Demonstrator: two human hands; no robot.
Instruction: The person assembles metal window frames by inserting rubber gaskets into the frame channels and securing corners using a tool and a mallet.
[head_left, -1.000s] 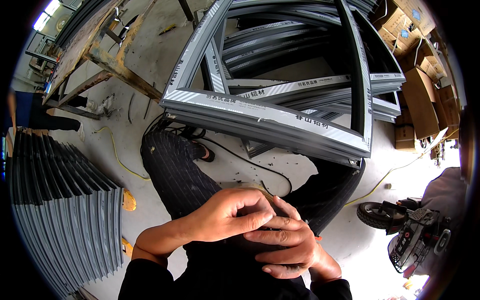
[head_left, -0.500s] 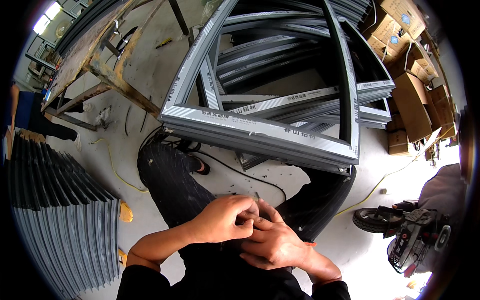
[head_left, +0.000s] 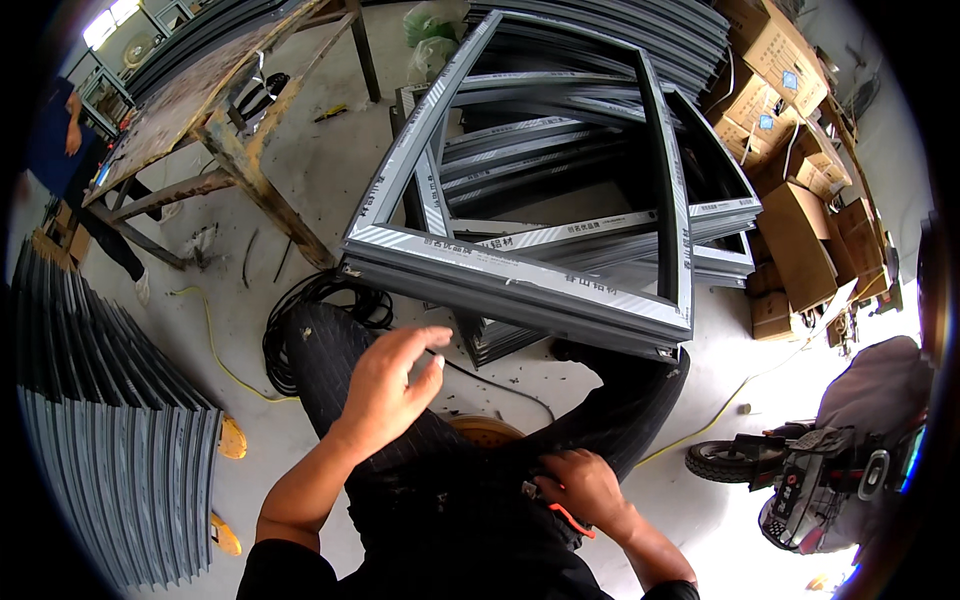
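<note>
My left hand (head_left: 385, 390) is raised above my left thigh, near the bottom edge of a grey metal window frame (head_left: 510, 270). Its thumb and forefinger are apart, with nothing visible between them. The frame tops a stack of similar ones, tilted, its near corners over my knees. At my lap, my right hand (head_left: 588, 487) has its fingers curled against the dark cloth at my waist. What those fingers hold, if anything, is hidden. Beside that wrist an orange-red handle (head_left: 572, 520) sticks out of the dark cloth.
A worn metal workbench (head_left: 225, 140) stands at the far left, with a person (head_left: 85, 170) beside it. Grey profiles (head_left: 120, 470) are stacked at left. Coiled black cable (head_left: 285, 340) lies by my left knee. Cardboard boxes (head_left: 810, 235) and a small-wheeled vehicle (head_left: 820, 480) are at right.
My hands, together over my lap before, have parted. The left has moved forward and left toward the frame; the right has dropped back to my waist. My view has shifted.
</note>
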